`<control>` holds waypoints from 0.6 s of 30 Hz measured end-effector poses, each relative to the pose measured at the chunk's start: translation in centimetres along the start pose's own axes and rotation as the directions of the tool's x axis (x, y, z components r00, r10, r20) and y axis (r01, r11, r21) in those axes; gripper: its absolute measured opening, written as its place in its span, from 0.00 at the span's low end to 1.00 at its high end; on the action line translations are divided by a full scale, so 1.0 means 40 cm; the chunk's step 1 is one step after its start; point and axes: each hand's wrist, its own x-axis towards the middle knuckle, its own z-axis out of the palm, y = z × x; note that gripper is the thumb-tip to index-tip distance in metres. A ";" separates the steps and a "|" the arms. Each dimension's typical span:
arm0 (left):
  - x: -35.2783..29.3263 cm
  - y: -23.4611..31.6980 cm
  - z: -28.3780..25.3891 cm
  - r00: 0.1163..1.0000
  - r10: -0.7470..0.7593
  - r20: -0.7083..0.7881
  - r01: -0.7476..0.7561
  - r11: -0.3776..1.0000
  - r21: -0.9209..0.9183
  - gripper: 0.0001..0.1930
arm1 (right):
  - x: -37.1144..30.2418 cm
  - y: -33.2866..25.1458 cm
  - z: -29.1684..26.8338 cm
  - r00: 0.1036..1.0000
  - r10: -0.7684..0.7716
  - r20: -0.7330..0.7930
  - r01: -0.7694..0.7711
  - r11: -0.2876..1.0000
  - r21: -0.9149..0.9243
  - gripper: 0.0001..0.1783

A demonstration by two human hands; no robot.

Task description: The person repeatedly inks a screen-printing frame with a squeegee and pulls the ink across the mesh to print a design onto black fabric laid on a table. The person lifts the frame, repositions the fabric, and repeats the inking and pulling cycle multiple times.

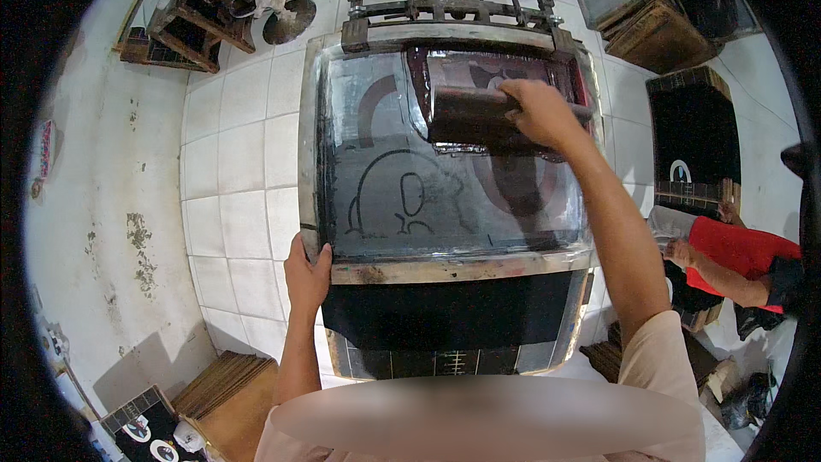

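A screen-printing frame (445, 272) lies in front of me, its mesh showing an outlined cartoon shape and curved bands. My right hand (540, 113) is closed round the top of a wide, dark squeegee (470, 111), which stands across the upper right of the mesh. Dark red ink (419, 68) lies around the squeegee and along the far edge. At the frame's near left corner, my left hand (308, 274) grips the wooden edge, thumb on top. Black fabric (453, 312) on a board sticks out under the near side of the frame.
Metal hinge clamps (453, 10) hold the frame's far side. Another person in red (744, 255) works at the right, near a board with black fabric (694, 133). Stacked boards (227, 402) stand at the lower left; a wooden stool (192, 26) is at the far left.
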 end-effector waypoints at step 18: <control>0.008 0.023 -0.054 0.996 -0.029 0.089 0.044 0.984 -0.173 0.19 | 0.372 0.189 0.040 0.960 -0.161 -0.230 0.105 0.966 -0.238 0.37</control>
